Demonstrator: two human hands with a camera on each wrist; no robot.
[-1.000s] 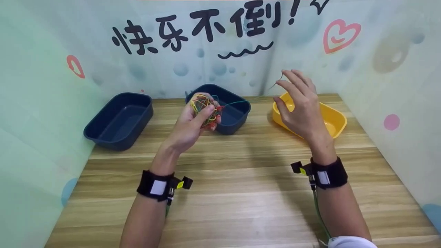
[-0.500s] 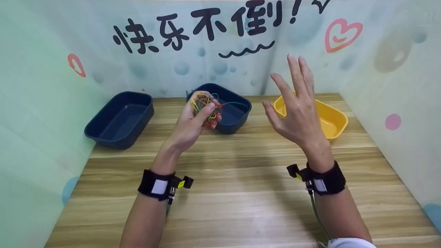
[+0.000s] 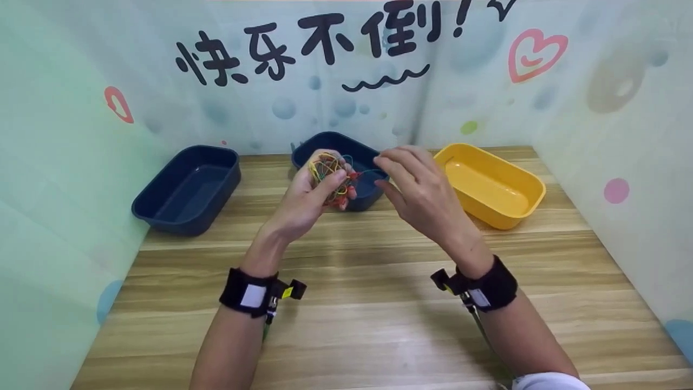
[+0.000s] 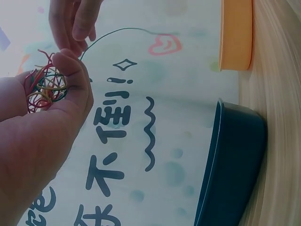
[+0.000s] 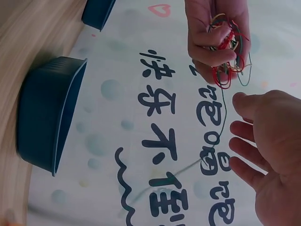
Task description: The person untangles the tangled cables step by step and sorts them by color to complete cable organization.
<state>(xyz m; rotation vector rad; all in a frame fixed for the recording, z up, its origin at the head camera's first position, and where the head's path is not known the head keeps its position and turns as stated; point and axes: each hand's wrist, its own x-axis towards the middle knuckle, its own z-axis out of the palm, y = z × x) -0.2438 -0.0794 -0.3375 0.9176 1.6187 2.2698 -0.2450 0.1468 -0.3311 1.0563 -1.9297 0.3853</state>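
My left hand (image 3: 298,211) grips a tangle of thin wires (image 3: 326,167) in red, yellow and green, the thumb lying across the front. From the bundle one loose green wire (image 4: 124,29) arcs off toward the right, as the left wrist view shows. My right hand (image 3: 433,200) is just right of the tangle, thumb and fingers apart and slightly bent. Its fingertips are close to the loose wire and overlap it in the head view. In the right wrist view nothing sits between the thumb and fingers of the right hand (image 5: 277,141).
Behind the left hand stands a dark blue bin (image 3: 361,205). Another dark blue bin (image 3: 222,203) is at the back left, and a yellow bin (image 3: 487,214) at the back right. A printed curtain closes off the wooden table (image 3: 352,314) at the back and sides.
My right hand spread its fingers up and away at the right, then came down and left toward the tangle, uncovering the yellow bin. The left hand keeps its grip, shifted slightly right.
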